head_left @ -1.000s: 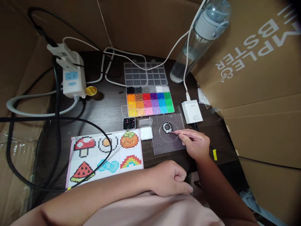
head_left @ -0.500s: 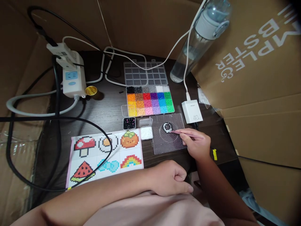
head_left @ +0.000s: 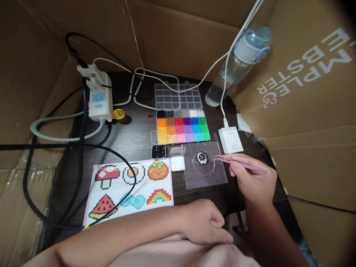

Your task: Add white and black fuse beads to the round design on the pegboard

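Pink tweezers [head_left: 247,167] are pinched in my right hand [head_left: 257,185]. Their tips are over the right side of the clear pegboard [head_left: 191,178], apart from the beads; any bead in them is too small to tell. A ring of black and white fuse beads [head_left: 202,158] lies on the board, inside its marked circle. My left hand [head_left: 204,222] rests closed in a loose fist in front of my body, below the board. Left of the board sit a small open box of white beads [head_left: 178,163] and one of black beads [head_left: 158,151].
A compartment box of coloured beads [head_left: 182,126] lies behind the pegboard. The pattern sheet [head_left: 133,189] is at the left, crossed by a black cable [head_left: 130,163]. Around stand a power strip [head_left: 100,96], gold cap [head_left: 118,114], white charger [head_left: 230,139], water bottle [head_left: 236,68] and cardboard walls.
My right hand has drawn the tweezers back to the right, away from the bead ring. The whole view has shifted slightly. My left hand stays closed in the same place.
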Tool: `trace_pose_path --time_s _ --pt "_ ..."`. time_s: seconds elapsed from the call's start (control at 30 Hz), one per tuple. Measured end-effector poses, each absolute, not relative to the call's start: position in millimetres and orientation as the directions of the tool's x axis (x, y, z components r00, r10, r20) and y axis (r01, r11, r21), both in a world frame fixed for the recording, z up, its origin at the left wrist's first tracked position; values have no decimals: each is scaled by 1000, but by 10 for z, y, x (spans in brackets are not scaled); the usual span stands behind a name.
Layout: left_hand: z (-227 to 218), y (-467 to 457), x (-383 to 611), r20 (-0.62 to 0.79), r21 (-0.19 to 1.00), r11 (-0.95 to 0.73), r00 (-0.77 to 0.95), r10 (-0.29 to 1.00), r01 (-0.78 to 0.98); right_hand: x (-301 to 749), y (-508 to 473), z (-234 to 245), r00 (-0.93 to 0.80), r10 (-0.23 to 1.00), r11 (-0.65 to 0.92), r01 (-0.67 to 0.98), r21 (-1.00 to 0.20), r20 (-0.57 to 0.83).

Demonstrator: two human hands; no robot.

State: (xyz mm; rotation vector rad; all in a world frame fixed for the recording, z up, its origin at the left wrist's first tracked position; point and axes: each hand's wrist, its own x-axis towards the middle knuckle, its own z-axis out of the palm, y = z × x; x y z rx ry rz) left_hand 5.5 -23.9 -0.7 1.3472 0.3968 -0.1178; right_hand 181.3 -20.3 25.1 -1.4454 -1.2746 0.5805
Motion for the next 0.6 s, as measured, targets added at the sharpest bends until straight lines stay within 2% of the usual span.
trace_pose_path --time_s 0.1,0.2,0.37,0.6 --pt "8 -220 51 -275 947 187 960 46 263 1636 -160 370 92 933 274 448 -851 348" --pt "25 -211 50 -291 942 183 956 35 280 1412 -112 321 -107 906 412 445 -795 410" --pt "38 -213 40 -411 887 247 911 40 389 1200 -84 88 -116 903 418 463 -782 414" --pt "23 -201 38 -417 876 277 909 24 394 1221 -92 7 -111 898 427 456 -781 426"
